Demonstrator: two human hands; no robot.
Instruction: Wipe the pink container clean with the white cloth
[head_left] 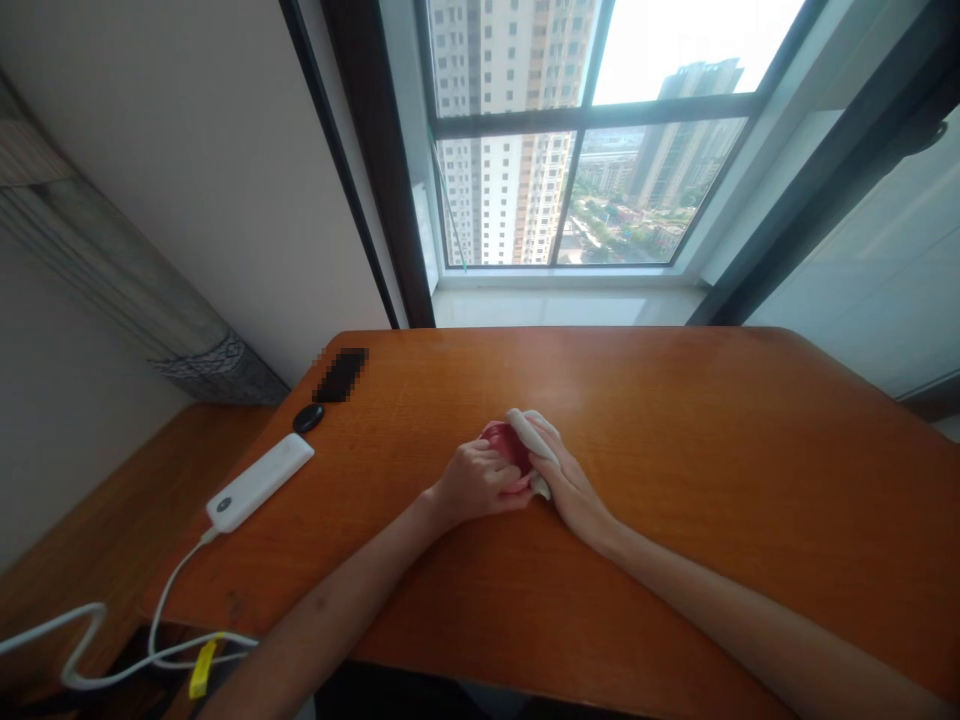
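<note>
Near the middle of the wooden table (675,480), my two hands meet around a small, rounded red object (507,446). My left hand (480,478) is closed around its left and lower side. My right hand (566,475) holds a folded white cloth (534,436) and presses it against the right side of the red object. The fingers cover much of the red object, so its exact kind cannot be made out. Part of the cloth hangs out below the right hand.
On the left lies a white power strip (259,482) with a white cable (169,600) running off the table edge. Beyond it are a black round item (308,418) and a blurred-out dark rectangle (342,375). A window (585,125) rises behind the table.
</note>
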